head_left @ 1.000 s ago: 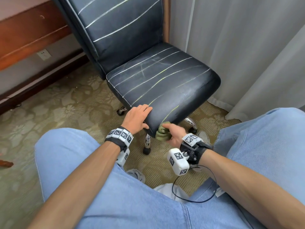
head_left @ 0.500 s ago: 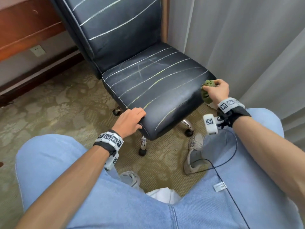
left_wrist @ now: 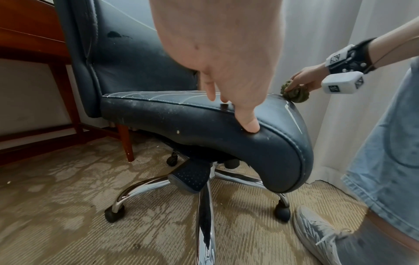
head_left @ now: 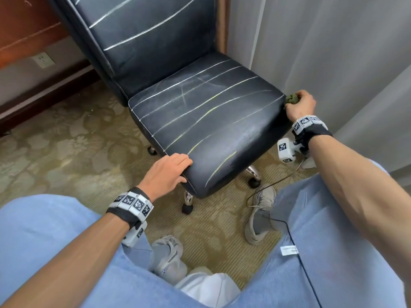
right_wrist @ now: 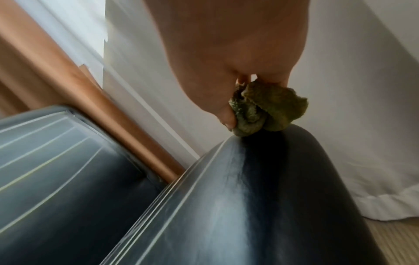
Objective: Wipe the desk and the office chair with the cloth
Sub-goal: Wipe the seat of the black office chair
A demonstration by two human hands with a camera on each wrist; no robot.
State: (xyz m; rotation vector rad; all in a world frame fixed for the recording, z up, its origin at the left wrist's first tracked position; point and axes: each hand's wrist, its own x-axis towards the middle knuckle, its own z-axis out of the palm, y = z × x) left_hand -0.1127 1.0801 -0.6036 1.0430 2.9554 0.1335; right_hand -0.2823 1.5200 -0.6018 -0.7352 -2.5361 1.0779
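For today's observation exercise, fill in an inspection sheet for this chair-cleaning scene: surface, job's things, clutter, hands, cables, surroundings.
Surface: patterned carpet, blotchy; whether wet or only patterned cannot be told.
Job's things: black office chair, pale specks on the seat's side; green cloth bunched up, touching the seat's right edge. Desk: only its wooden side and leg show.
Clutter: nothing seen.
Hands: left hand rests on the seat's front corner, fingers on top, thumb against the side; right hand grips the cloth.
Cables: thin black cable runs from the right wrist across the person's leg.
Surroundings: white curtain to the right; wall socket on the left.
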